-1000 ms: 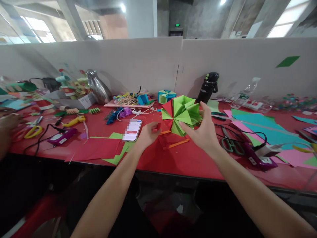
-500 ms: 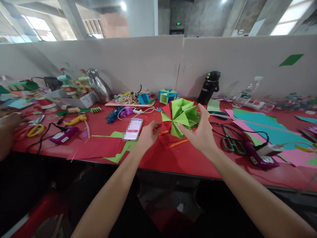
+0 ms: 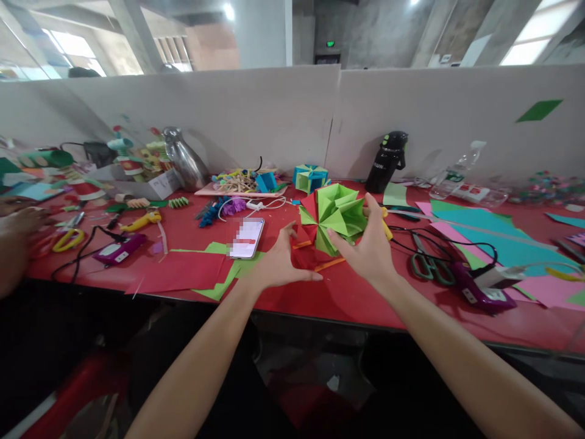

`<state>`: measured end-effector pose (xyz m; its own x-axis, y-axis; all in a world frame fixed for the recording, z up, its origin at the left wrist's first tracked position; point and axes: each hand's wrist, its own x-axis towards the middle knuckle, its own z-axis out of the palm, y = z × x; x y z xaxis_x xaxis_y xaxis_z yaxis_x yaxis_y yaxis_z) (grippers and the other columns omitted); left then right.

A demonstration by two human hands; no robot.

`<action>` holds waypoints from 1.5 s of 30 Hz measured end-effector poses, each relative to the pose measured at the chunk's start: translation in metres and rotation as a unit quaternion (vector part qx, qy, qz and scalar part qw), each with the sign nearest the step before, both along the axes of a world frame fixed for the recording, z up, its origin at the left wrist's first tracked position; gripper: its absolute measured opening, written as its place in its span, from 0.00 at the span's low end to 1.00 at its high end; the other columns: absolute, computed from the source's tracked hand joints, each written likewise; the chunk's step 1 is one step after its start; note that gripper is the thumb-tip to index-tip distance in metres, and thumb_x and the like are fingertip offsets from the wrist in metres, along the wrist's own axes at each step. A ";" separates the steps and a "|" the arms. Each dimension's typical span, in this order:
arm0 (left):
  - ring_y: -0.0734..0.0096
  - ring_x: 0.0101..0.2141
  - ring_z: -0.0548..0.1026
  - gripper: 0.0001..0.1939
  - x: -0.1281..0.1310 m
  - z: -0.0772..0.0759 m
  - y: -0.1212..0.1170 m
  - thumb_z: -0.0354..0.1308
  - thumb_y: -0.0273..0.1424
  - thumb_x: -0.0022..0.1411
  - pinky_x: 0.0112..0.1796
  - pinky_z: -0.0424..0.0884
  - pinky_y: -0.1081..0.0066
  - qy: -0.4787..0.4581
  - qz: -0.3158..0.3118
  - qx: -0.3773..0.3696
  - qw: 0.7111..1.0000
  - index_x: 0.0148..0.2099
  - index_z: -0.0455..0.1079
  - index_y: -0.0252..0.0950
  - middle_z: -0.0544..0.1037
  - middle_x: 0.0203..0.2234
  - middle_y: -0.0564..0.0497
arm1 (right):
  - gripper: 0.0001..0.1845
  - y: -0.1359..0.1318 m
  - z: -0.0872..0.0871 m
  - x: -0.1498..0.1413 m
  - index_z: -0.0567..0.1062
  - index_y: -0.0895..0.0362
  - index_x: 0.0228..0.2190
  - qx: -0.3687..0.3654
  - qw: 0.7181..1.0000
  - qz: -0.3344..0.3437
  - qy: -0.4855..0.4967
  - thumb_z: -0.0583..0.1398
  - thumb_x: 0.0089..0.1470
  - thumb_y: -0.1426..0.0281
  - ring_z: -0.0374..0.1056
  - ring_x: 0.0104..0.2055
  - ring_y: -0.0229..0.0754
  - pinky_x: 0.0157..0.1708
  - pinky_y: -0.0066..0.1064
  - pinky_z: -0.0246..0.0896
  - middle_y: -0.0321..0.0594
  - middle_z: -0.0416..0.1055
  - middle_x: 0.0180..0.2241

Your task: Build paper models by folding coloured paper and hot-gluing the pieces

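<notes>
A folded-paper ornament [image 3: 339, 214], with fanned light green pockets and red and orange sections, sits on the red table in front of me. My right hand [image 3: 368, 247] grips its right side, thumb against the green folds and fingers round the far side. My left hand [image 3: 283, 262] is spread at the ornament's lower left, thumb stretched out to the right and fingers curved upward near the red part. Whether the left fingertips touch the paper I cannot tell. Just left of that hand a phone [image 3: 247, 238] lies on light green paper.
Red paper sheets [image 3: 183, 271] lie at the left front. Scissors [image 3: 429, 266], cables and a purple power box [image 3: 484, 292] are on the right. At the back stand a black bottle [image 3: 386, 161], a steel jug [image 3: 183, 157] and a blue-and-green paper piece [image 3: 309, 178]. Another person's hand [image 3: 21, 238] is far left.
My left hand's fingers have opened from a pinch at the red paper, with the thumb now swung out to the right. My right hand and the ornament stay nearly in place.
</notes>
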<state>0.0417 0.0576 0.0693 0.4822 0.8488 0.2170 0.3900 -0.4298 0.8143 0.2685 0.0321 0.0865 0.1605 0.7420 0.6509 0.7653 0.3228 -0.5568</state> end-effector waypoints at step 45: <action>0.43 0.55 0.70 0.47 0.013 -0.021 0.008 0.73 0.50 0.47 0.54 0.69 0.47 0.028 0.053 0.054 0.997 0.60 0.51 0.39 0.63 0.57 0.38 | 0.47 -0.003 -0.003 -0.008 0.44 0.52 0.68 0.018 1.000 -0.002 -0.019 0.59 0.58 0.50 0.56 0.66 0.62 0.56 0.61 0.61 0.56 0.53 0.67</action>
<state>0.0546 0.0653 0.0481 0.4043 0.8688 0.2859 0.4815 -0.4679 0.7411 0.2603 0.0295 0.0837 0.1384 0.7177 0.6824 0.7868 0.3388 -0.5159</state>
